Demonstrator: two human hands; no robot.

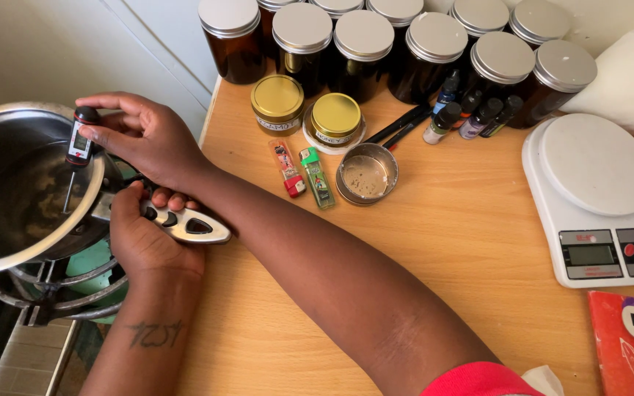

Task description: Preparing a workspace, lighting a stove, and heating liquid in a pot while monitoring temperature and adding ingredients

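— Nearest to lens?
— Red sleeve [478, 381] at bottom edge; that arm crosses over the wooden table [442, 242] to the far left. Below it, left hand [148, 238], tattooed wrist, fingers curled shut around the metal pan handle [185, 226]; fingertips show over the handle's far edge.
— And the pan?
— Steel saucepan [9, 183] tilted on a burner grate [53, 293], off the table's left side.
— Right hand?
— Right hand [141, 132] above the pan rim, thumb and forefinger pinching the head of a digital probe thermometer [81, 139]. Head sits between the fingertips; thin stem drops below them into the pan. Other fingers loosely bent behind.
— Mid-table?
— Two lighters [302, 172], red and green, beside an open round tin [367, 174]; white kitchen scale [599, 198] right.
— Farthest?
— Two gold-lidded jars [306, 110], small dropper bottles [471, 117], then a row of amber jars [405, 44] with silver lids.
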